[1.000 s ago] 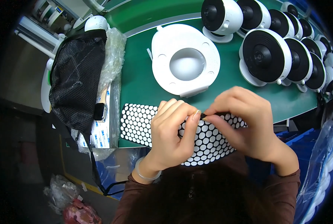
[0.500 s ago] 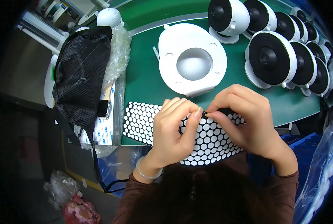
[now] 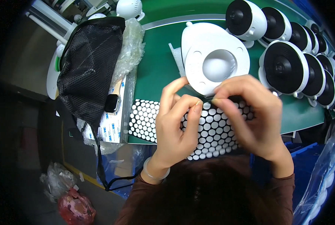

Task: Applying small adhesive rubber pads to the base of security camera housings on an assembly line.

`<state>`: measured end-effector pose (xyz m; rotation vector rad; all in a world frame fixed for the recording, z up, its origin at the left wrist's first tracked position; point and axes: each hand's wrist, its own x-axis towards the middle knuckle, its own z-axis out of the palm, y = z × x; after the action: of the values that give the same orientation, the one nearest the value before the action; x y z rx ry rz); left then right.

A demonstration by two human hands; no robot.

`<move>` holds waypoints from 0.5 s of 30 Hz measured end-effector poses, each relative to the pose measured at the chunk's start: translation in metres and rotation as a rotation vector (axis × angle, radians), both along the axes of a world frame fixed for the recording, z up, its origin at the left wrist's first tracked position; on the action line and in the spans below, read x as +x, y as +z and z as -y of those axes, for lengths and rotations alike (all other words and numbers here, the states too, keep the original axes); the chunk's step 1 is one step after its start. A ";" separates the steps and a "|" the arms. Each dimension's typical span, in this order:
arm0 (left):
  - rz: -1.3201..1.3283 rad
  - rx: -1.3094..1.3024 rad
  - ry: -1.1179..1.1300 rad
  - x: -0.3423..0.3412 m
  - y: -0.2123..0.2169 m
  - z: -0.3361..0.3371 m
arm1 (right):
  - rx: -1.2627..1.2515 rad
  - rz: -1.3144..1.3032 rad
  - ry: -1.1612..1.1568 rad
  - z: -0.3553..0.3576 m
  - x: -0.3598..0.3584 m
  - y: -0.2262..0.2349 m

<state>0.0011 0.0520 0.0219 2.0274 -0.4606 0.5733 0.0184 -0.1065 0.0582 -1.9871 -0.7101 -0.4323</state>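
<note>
My left hand (image 3: 177, 123) is closed, thumb against a finger, over a black sheet of round white pads (image 3: 216, 131); one finger stretches toward a white rounded housing (image 3: 195, 41). Whether a small thing sits in that pinch cannot be made out. My right hand (image 3: 255, 116), slightly blurred, pinches thumb and forefinger together at the housing's near edge. Something small and dark may be at its fingertips, too hidden to name. The housing lies flat on the green table, its round opening facing up, with a white strip (image 3: 177, 58) sticking out at its left.
Several white-and-black round devices on stands (image 3: 284, 67) crowd the right side. At left, a black mesh bag (image 3: 88, 67) lies beside bubble wrap (image 3: 132, 48) and a watch (image 3: 112, 103). Blue bins (image 3: 306, 153) stand below the table's edge; plastic bags (image 3: 75, 206) lie on the floor.
Both hands were pinched together over the pad sheet; they have parted. The right fingertips have moved up to the housing's near edge, and a left finger has stretched out. The view has shifted slightly.
</note>
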 end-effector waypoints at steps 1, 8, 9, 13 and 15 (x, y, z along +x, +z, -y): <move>-0.004 0.010 0.003 0.001 -0.002 -0.001 | -0.024 0.011 0.014 0.003 0.000 0.006; -0.032 0.024 -0.074 0.003 -0.002 0.002 | -0.046 0.072 -0.096 -0.001 0.003 0.001; 0.009 0.016 -0.070 0.004 -0.002 0.002 | -0.054 0.078 -0.119 -0.004 0.004 0.001; 0.030 -0.013 -0.056 0.010 -0.003 0.004 | -0.099 0.123 -0.174 -0.011 0.008 -0.003; 0.015 -0.018 -0.052 0.009 -0.002 0.006 | -0.106 0.130 -0.188 -0.012 0.008 -0.004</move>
<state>0.0106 0.0460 0.0202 1.9894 -0.5143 0.5589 0.0268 -0.0940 0.0542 -2.1499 -0.6393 -0.6525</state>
